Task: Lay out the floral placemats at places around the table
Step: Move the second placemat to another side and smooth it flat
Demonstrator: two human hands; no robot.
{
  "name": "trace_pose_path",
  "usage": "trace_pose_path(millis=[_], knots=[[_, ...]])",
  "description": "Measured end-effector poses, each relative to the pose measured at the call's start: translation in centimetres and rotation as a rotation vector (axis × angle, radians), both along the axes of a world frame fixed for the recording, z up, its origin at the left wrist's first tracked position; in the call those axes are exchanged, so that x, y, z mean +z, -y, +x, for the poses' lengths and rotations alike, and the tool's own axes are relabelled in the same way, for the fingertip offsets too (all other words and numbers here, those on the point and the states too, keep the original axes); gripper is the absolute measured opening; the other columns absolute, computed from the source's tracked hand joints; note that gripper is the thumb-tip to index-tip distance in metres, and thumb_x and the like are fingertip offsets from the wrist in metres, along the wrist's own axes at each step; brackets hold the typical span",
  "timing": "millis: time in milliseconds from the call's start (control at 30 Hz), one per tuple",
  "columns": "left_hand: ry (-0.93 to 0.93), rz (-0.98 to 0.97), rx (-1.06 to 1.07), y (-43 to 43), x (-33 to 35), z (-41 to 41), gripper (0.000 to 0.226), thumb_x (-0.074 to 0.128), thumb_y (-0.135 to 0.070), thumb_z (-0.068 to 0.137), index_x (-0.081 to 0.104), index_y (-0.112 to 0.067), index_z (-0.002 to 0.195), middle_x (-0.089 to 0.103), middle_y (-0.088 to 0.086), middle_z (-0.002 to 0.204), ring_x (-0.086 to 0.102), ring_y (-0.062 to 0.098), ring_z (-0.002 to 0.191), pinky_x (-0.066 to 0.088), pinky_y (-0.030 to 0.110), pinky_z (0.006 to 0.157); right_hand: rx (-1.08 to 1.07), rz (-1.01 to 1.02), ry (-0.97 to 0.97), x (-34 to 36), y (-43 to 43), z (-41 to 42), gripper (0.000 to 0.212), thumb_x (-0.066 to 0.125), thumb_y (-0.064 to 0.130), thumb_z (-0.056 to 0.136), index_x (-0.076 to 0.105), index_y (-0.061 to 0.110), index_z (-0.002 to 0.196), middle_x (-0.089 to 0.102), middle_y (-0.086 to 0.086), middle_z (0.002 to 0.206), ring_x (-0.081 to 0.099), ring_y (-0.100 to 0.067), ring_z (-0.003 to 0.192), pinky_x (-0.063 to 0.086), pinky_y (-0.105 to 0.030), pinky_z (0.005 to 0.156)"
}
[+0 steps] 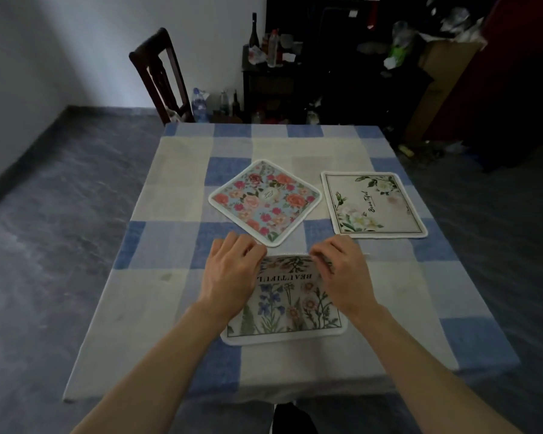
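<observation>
Three floral placemats lie on the blue-and-cream checked tablecloth (176,296). Nearest me is a wildflower placemat (287,311) with upside-down lettering. My left hand (231,270) pinches its far left corner and my right hand (342,270) pinches its far right corner; both hands cover the mat's far edge. A rose-patterned placemat (265,202) sits turned like a diamond at the table's middle, its near corner just beyond my hands. A cream placemat with white flowers (373,205) lies at the right side.
A dark wooden chair (160,76) stands at the table's far left corner. Bottles (254,29) and clutter fill a dark shelf beyond the far edge. A cardboard box (436,86) stands at the back right. Grey floor surrounds the table.
</observation>
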State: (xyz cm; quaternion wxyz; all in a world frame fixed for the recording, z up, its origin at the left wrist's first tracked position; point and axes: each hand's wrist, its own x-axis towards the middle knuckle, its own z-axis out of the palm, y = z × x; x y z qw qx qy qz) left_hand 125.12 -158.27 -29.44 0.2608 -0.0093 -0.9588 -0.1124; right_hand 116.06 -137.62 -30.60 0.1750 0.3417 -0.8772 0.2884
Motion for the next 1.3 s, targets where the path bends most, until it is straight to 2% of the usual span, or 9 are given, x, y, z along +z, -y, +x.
trace_pose_path(millis=[233, 433, 600, 700, 800, 933, 1133, 1300], knots=[[-0.027, -0.025, 0.077, 1.2, -4.6, -5.4, 0.006, 0.073, -0.007, 0.083, 0.069, -0.010, 0.085, 0.063, 0.006, 0.083, 0.057, 0.030, 0.075, 0.043, 0.042, 0.066, 0.031, 0.011, 0.079, -4.3, 1.8, -5.7, 0.004, 0.070, 0.007, 0.086, 0.069, 0.007, 0.090, 0.063, -0.005, 0.087, 0.056, -0.023, 0.081, 0.046, -0.034, 0.070], [-0.001, -0.079, 0.166, 3.0, -8.6, -8.7, 0.013, 0.072, -0.013, 0.085, 0.069, -0.015, 0.097, 0.066, 0.004, 0.096, 0.060, 0.028, 0.088, 0.042, 0.045, 0.088, 0.063, 0.060, 0.185, -7.0, 4.0, -10.0, 0.005, 0.069, 0.012, 0.088, 0.070, 0.007, 0.091, 0.063, -0.006, 0.089, 0.056, -0.024, 0.083, 0.046, -0.034, 0.072], [0.175, -0.087, 0.227, 3.7, -10.7, -10.4, 0.028, 0.069, -0.013, 0.083, 0.066, -0.015, 0.111, 0.064, 0.005, 0.108, 0.059, 0.029, 0.100, 0.038, 0.046, 0.099, 0.066, 0.097, 0.258, -8.8, 5.7, -12.7, 0.009, 0.069, 0.011, 0.088, 0.071, 0.010, 0.097, 0.063, -0.004, 0.093, 0.057, -0.023, 0.086, 0.046, -0.033, 0.073], [0.308, -0.067, 0.265, 3.6, -11.2, -11.1, 0.043, 0.064, -0.014, 0.083, 0.057, -0.015, 0.125, 0.058, 0.007, 0.127, 0.052, 0.030, 0.119, 0.030, 0.050, 0.109, 0.044, 0.155, 0.343, -9.7, 6.4, -13.6, 0.029, 0.069, 0.010, 0.085, 0.068, 0.009, 0.115, 0.064, -0.007, 0.109, 0.058, -0.025, 0.102, 0.047, -0.034, 0.088], [0.359, -0.029, 0.297, 3.6, -11.3, -11.1, 0.055, 0.067, -0.015, 0.078, 0.052, -0.016, 0.131, 0.053, 0.007, 0.137, 0.045, 0.026, 0.129, 0.026, 0.052, 0.114, 0.030, 0.160, 0.428, -10.2, 6.2, -13.5, 0.048, 0.065, 0.016, 0.088, 0.055, 0.009, 0.134, 0.057, -0.007, 0.130, 0.050, -0.023, 0.122, 0.039, -0.036, 0.106], [0.344, -0.014, 0.275, 3.5, -10.8, -9.8, 0.052, 0.068, -0.016, 0.080, 0.051, -0.017, 0.129, 0.052, 0.006, 0.137, 0.045, 0.026, 0.127, 0.028, 0.051, 0.114, 0.025, 0.155, 0.425, -10.2, 5.2, -12.3, 0.050, 0.064, 0.019, 0.089, 0.051, 0.011, 0.137, 0.055, -0.006, 0.136, 0.047, -0.022, 0.128, 0.033, -0.034, 0.111], [0.344, 0.009, 0.229, 2.8, -9.1, -6.6, 0.047, 0.069, -0.017, 0.081, 0.057, -0.012, 0.126, 0.056, 0.010, 0.133, 0.051, 0.030, 0.120, 0.038, 0.050, 0.105, -0.002, 0.142, 0.403, -8.9, 3.2, -9.2, 0.050, 0.063, 0.021, 0.089, 0.051, 0.010, 0.137, 0.054, -0.007, 0.136, 0.046, -0.022, 0.128, 0.039, -0.043, 0.109], [0.386, 0.094, 0.161, 1.8, -8.6, -2.1, 0.045, 0.074, -0.015, 0.077, 0.061, -0.010, 0.120, 0.061, 0.010, 0.124, 0.056, 0.032, 0.111, 0.048, 0.045, 0.092, 0.009, 0.185, 0.335, -8.5, 1.1, -4.1, 0.050, 0.070, 0.017, 0.083, 0.056, 0.011, 0.130, 0.057, -0.006, 0.131, 0.050, -0.023, 0.122, 0.041, -0.037, 0.105]])
